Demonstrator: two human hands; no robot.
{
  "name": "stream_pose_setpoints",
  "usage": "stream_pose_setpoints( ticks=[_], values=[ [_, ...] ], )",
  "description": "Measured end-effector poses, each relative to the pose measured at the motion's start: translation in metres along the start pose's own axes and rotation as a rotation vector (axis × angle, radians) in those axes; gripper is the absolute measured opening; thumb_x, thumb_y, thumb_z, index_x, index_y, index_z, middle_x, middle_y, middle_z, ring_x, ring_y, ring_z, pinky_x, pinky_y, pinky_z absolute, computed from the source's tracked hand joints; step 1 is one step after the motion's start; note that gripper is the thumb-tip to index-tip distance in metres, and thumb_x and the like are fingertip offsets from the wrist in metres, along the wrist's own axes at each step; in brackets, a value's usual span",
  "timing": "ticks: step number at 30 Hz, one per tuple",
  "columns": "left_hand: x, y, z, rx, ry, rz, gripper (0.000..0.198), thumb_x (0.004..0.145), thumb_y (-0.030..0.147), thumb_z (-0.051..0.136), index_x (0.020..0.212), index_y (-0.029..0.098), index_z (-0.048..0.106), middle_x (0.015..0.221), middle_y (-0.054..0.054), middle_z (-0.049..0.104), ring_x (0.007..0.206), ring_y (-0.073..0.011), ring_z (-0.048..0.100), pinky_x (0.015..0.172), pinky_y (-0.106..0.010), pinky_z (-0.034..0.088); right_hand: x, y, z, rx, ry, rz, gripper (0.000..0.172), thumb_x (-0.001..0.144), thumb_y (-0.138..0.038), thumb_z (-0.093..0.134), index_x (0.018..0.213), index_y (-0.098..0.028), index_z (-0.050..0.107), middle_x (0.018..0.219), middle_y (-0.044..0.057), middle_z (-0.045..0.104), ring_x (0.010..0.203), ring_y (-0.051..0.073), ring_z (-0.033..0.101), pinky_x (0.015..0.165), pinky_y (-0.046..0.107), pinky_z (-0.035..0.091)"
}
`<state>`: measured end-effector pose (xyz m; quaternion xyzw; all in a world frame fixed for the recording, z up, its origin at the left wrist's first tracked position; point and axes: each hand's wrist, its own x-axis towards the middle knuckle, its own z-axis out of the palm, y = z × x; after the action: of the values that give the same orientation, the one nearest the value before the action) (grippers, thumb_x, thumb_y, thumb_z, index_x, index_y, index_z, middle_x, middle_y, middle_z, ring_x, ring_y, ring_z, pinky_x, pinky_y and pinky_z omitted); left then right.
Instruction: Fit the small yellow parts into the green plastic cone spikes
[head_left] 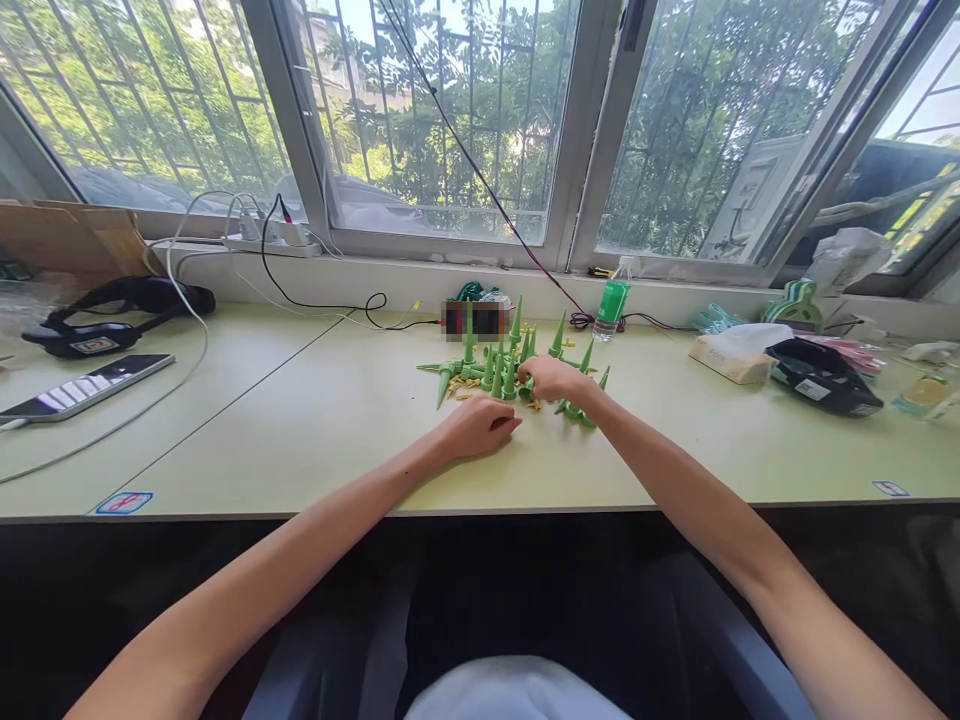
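Note:
Green plastic spikes, cone-shaped with wider bases, crowd the middle of the table; several stand upright and others lie on their sides. Small yellow pieces are scattered among them. My left hand rests on the tabletop just in front of the group, fingers curled in; whatever is inside them, if anything, is hidden. Reaching in from the right, my right hand has its fingers pinched down on a green spike, partly covered by the hand. More spikes lie under and beside the right wrist.
A power bank-like box, blurred out, sits behind the spikes. Near the window stands a green-labelled bottle. A tissue pack and black strap device lie right; a phone, headset and white cable lie left.

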<state>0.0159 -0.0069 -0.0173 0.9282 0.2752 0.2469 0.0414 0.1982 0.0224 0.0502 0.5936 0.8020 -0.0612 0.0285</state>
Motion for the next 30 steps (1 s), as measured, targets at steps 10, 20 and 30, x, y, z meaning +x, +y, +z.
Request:
stream_pose_setpoints(
  ticks=[10,20,30],
  values=[
    [0.0,0.002,-0.002,-0.03,0.056,-0.088,0.032,0.088,0.031,0.053,0.059,0.018,0.056,0.056,0.0,0.056,0.053,-0.0116,0.044,0.057,-0.026,0.031,-0.017,0.007,0.02,0.17,0.101,-0.101,0.035,0.077,-0.012,0.067,0.111,-0.021,0.07,0.091,0.004,0.072,0.071,0.014,0.063,0.062,0.022,0.043],
    [0.002,-0.01,-0.005,-0.101,0.392,-0.465,0.02,0.08,0.031,0.064,0.095,0.018,0.058,0.058,0.005,0.054,0.054,-0.0135,0.05,0.057,-0.026,0.034,-0.016,0.006,0.019,0.163,0.268,-0.125,0.019,0.084,-0.027,0.069,0.1,-0.018,0.07,0.085,0.007,0.07,0.087,0.021,0.061,0.067,0.026,0.039],
    [0.006,-0.021,0.001,-0.163,0.258,-0.478,0.016,0.082,0.029,0.064,0.089,0.017,0.071,0.061,0.0,0.061,0.06,-0.0152,0.055,0.065,-0.028,0.042,0.009,-0.001,0.038,0.295,0.452,-0.083,0.019,0.091,-0.032,0.06,0.084,-0.015,0.066,0.08,0.007,0.068,0.073,0.016,0.056,0.064,0.025,0.036]
  ],
)
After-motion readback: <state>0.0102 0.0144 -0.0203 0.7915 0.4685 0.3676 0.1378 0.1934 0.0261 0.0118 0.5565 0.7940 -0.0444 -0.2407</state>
